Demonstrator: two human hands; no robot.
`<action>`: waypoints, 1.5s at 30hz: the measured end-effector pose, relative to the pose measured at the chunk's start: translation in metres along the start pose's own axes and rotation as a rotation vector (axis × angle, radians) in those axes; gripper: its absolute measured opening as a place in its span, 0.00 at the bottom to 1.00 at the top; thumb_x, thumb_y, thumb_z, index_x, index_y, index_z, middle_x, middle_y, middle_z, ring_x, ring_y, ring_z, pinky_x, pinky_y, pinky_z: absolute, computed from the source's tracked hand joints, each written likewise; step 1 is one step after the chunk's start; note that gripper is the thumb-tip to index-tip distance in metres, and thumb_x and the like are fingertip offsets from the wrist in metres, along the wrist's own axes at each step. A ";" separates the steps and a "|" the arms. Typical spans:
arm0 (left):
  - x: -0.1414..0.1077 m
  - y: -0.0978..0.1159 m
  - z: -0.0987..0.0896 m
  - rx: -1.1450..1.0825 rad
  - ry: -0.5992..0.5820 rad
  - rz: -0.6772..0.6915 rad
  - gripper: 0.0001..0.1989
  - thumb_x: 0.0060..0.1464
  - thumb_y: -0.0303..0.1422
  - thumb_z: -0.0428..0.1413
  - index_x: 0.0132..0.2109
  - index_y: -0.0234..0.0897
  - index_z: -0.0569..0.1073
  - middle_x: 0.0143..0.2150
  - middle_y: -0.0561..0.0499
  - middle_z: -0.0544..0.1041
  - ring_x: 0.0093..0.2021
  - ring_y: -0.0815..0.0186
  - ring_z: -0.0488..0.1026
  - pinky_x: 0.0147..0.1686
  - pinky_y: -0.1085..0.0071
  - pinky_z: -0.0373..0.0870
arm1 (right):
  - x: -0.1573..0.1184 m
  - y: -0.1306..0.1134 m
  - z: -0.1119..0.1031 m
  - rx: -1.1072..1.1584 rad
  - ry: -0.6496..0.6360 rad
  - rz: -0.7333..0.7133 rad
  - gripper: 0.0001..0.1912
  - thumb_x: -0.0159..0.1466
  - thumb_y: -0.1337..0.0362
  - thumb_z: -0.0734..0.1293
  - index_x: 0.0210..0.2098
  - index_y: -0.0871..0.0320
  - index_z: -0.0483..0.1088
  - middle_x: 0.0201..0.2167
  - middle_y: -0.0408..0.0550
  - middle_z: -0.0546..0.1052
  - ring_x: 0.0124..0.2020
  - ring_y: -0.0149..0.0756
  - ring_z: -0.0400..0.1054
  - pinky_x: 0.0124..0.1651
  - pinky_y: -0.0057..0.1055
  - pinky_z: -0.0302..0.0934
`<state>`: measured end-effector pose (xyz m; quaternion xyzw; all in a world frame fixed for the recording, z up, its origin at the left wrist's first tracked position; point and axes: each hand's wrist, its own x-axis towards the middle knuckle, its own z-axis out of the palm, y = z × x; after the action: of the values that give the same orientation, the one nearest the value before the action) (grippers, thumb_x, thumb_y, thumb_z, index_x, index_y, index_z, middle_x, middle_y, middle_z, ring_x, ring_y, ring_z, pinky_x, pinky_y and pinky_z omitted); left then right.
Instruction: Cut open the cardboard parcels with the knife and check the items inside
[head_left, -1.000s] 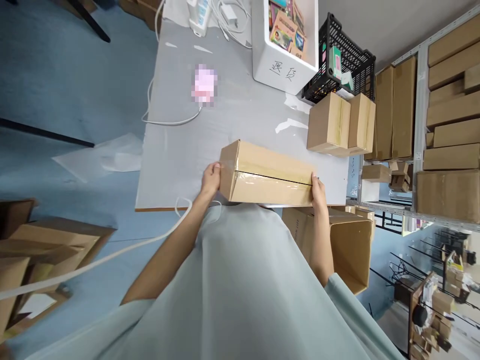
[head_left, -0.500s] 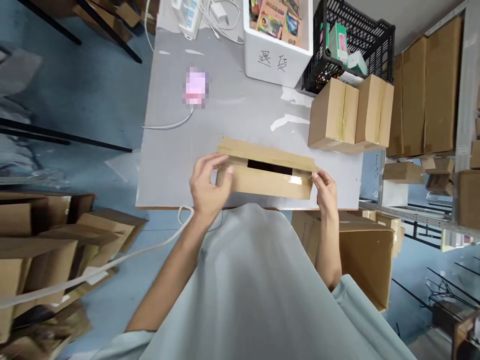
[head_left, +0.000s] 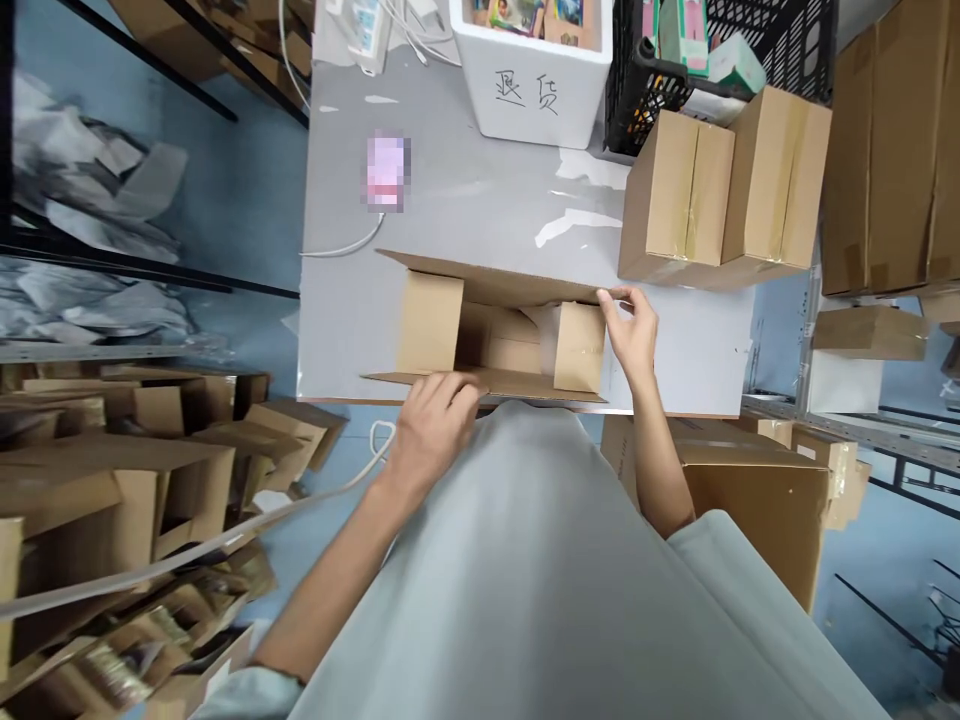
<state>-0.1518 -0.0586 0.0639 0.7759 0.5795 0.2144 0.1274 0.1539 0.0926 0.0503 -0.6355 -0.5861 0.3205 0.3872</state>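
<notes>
A brown cardboard box (head_left: 431, 325) lies at the table's near edge, its long flaps spread apart and its short end flaps across the two ends. Between them part of the inside shows, with a pale piece near the right end. My left hand (head_left: 439, 425) is closed over the near long flap, left of the middle, fingers bent across its edge. At the right end, my right hand (head_left: 631, 335) pinches the corner of the far long flap between thumb and fingers.
Two taped cartons (head_left: 675, 190) stand at the table's right, before a black crate (head_left: 645, 110). A white foam bin (head_left: 536, 85) sits at the back. A blurred pink item (head_left: 386, 172) with a cable lies left. Opened boxes (head_left: 172, 470) crowd the floor at left; a large carton (head_left: 757, 510) is at right.
The box's long flaps have swung apart, so its inside shows. My left hand has moved down onto the near flap; my right hand has risen to the far flap's corner. The view has shifted.
</notes>
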 end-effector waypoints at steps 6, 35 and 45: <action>-0.029 0.004 0.008 0.101 0.049 0.069 0.13 0.68 0.21 0.55 0.40 0.45 0.78 0.37 0.47 0.81 0.37 0.54 0.72 0.37 0.57 0.64 | 0.053 0.029 0.026 0.087 -0.068 0.101 0.29 0.71 0.34 0.72 0.31 0.51 0.66 0.28 0.37 0.69 0.32 0.31 0.65 0.39 0.28 0.62; 0.027 0.024 -0.025 -0.233 0.194 0.245 0.07 0.77 0.31 0.59 0.49 0.40 0.83 0.49 0.44 0.87 0.46 0.57 0.82 0.50 0.59 0.79 | -0.091 -0.096 0.025 -0.961 -0.518 0.288 0.14 0.78 0.56 0.70 0.48 0.60 0.84 0.48 0.65 0.87 0.54 0.51 0.82 0.52 0.37 0.70; 0.080 0.034 -0.027 -0.206 0.027 0.231 0.10 0.77 0.34 0.57 0.52 0.43 0.84 0.54 0.45 0.86 0.51 0.54 0.82 0.52 0.56 0.79 | -0.129 -0.078 -0.042 -0.736 -0.191 0.307 0.16 0.80 0.60 0.65 0.37 0.55 0.78 0.41 0.49 0.84 0.38 0.39 0.76 0.37 0.33 0.53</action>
<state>-0.1169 0.0064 0.1181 0.8173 0.4630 0.2963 0.1728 0.1377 -0.0393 0.1327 -0.7792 -0.5931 0.2011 0.0256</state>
